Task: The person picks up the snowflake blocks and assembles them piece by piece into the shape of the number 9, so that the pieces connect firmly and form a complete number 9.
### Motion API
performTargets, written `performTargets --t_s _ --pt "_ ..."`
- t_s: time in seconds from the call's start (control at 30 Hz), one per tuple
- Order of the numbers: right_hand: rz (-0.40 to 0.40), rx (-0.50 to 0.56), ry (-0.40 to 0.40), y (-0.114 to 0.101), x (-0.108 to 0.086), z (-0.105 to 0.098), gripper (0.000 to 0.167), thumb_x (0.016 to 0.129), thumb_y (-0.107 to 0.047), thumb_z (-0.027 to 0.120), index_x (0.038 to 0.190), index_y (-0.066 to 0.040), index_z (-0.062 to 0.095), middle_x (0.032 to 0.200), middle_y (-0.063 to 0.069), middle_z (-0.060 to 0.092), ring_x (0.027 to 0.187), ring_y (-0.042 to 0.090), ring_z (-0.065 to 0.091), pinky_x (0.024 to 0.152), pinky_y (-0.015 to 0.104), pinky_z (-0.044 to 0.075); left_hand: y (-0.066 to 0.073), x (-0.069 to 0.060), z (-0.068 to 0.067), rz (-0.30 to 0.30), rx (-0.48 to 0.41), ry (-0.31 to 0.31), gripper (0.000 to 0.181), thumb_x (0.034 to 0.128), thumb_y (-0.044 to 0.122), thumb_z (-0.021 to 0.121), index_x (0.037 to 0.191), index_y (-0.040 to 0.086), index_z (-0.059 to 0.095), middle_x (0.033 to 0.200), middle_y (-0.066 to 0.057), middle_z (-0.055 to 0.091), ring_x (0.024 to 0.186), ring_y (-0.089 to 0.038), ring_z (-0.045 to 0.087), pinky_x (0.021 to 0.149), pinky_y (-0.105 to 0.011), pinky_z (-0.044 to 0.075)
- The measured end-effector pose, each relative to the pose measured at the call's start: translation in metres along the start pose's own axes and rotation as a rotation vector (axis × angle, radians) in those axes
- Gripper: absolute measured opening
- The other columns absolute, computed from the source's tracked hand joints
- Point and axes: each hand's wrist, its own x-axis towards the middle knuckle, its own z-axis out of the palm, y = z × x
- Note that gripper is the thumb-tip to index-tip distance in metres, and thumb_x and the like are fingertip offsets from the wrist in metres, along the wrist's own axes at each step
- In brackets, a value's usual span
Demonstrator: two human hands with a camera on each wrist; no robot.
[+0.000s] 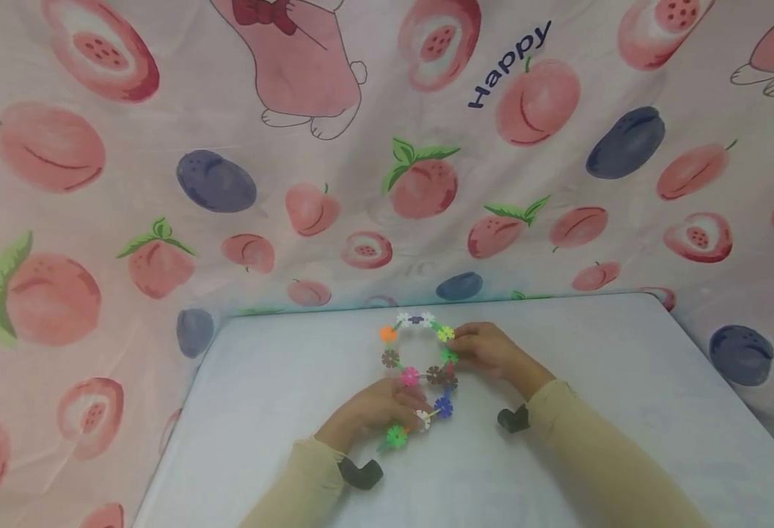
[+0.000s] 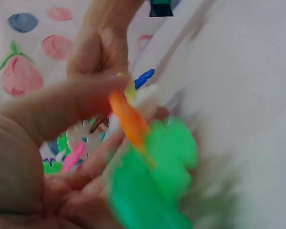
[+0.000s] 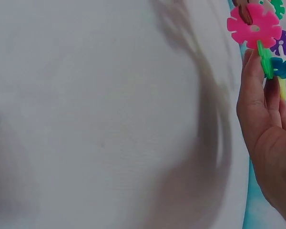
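Note:
A chain of coloured plastic snowflake discs, notched and slotted together, is held above the white table. Its upper part forms a ring with an orange disc point(image 1: 389, 334), a pink disc point(image 1: 410, 376) and brown discs. Below hangs a tail with a blue disc point(image 1: 443, 408) and a green disc point(image 1: 396, 437). My left hand point(image 1: 380, 403) pinches the tail near a white disc point(image 1: 422, 419); close by, an orange disc point(image 2: 128, 119) shows in the left wrist view, beside blurred green ones. On the ring's right side, my right hand point(image 1: 488, 348) grips near the yellow disc point(image 1: 446, 334).
The white tabletop point(image 1: 281, 352) lies beneath both hands. A pink cloth point(image 1: 360, 169) printed with fruit hangs behind the table's back edge and round its sides. Dark wrist-worn pieces point(image 1: 360, 474) jut from both wrists.

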Motion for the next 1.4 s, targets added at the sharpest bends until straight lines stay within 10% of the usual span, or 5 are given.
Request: performTargets --t_s 0.5,1.0,1.4 --pt "0.055 -0.043 -0.002 0.014 0.002 -0.001 0.045 0.095 -0.01 0.069 0.132 0.009 0.052 0.117 0.019 0.062 0.096 0.022 0.07 0.089 0.038 0.061 -0.001 -0.008 0.016 -0.064 0.106 0.252 0.024 0.0725 0.009 0.083 0.095 0.007 0.073 0.091 -0.004 0.07 0.083 -0.02 0.062 0.073 -0.031 0.051" --pt "0.098 -0.15 0.033 0.016 0.008 0.0 0.045 0.092 -0.017 0.075 0.127 0.007 0.059 0.104 0.012 0.066 0.085 0.018 0.068 0.077 0.031 0.062 -0.012 -0.004 0.023 0.003 0.038 0.261 0.023 0.0766 0.008 0.085 0.093 0.006 0.069 0.083 -0.004 0.076 0.073 -0.015 0.067 0.068 -0.028 0.054" --pt "0.119 -0.189 0.007 0.025 0.012 -0.008 0.047 0.092 -0.028 0.076 0.126 0.001 0.061 0.106 0.01 0.069 0.092 0.019 0.069 0.081 0.031 0.062 -0.004 -0.022 0.016 0.046 0.248 0.291 0.013 0.0764 0.016 0.083 0.086 0.014 0.075 0.08 0.003 0.072 0.075 -0.015 0.064 0.074 -0.033 0.053"
